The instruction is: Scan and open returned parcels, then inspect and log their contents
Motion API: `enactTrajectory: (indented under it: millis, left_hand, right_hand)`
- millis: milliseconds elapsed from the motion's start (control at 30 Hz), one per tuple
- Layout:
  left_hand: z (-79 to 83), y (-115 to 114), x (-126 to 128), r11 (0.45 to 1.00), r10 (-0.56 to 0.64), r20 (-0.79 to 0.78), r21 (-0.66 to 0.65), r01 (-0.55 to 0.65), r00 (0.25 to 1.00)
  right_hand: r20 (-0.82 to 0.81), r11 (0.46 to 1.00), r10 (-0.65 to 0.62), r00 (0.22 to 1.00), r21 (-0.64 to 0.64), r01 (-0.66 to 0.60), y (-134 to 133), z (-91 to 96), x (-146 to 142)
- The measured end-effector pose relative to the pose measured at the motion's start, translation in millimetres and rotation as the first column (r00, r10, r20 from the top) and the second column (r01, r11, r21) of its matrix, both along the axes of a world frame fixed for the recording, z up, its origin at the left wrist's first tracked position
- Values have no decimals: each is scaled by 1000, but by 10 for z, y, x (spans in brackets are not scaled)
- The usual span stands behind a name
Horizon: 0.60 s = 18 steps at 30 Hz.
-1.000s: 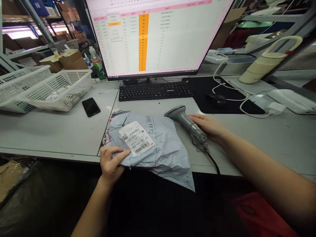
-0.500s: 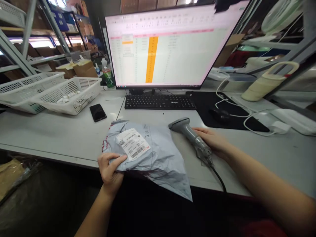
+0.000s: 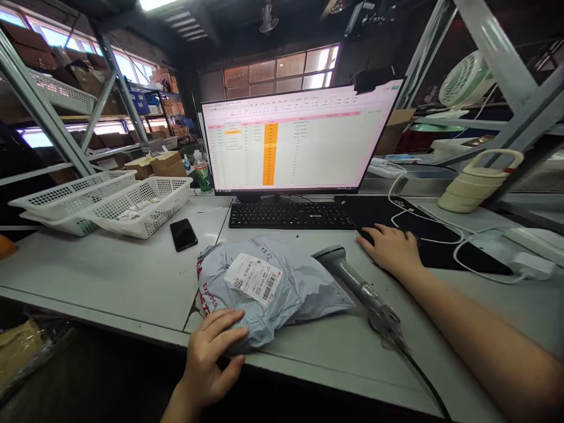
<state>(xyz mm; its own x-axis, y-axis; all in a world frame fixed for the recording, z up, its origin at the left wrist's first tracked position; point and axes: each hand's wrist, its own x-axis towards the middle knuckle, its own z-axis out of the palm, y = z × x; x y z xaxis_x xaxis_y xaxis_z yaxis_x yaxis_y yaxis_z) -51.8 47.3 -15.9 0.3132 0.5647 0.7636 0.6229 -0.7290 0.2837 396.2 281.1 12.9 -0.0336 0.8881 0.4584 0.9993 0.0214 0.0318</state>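
Observation:
A grey plastic mailer parcel [image 3: 282, 294] with a white barcode label [image 3: 254, 277] lies on the grey table [image 3: 97, 276] near its front edge. My left hand [image 3: 211, 355] rests on the parcel's near corner, fingers stretched over it and thumb apart. A grey handheld barcode scanner [image 3: 352, 281] lies on the table to the right of the parcel, its cable running off the front edge. My right hand [image 3: 390, 249] is cupped over a dark mouse on the black mouse pad [image 3: 445, 249]; the mouse is almost fully hidden under the palm.
A black keyboard [image 3: 291, 215] sits before a monitor [image 3: 299, 141] showing a spreadsheet. A black phone [image 3: 183, 234] and white mesh baskets [image 3: 141, 205] are at the left. White cables [image 3: 458, 241], tape rolls [image 3: 469, 188], a fan [image 3: 462, 79] and shelving stand at the right.
My right hand let go of the scanner and moved up onto the mouse. My left hand loosened its grip on the parcel, which now lies wholly on the table. The camera tilted upward.

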Motion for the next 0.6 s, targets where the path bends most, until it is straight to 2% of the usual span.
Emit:
enactTrajectory:
  millis: [167,300,467,600]
  left_hand:
    - [2,10,19,998,37,6,46,-37,999]
    - [-21,59,24,994,49,-19,102,-47,999]
    - [-40,142,31,975,61,-51,219,-49,997]
    - [-45,166,33,966,66,-70,254,-47,995]
  right_hand:
    - [-21,999,-32,999,-9,32,55,54,238]
    - [-73,992,-117,990,-58,113,51,24,414]
    - [-145,961,-271,952,-92,260,116,-65,487]
    - [-130,956,-285,950,-107,272,121,-73,493]
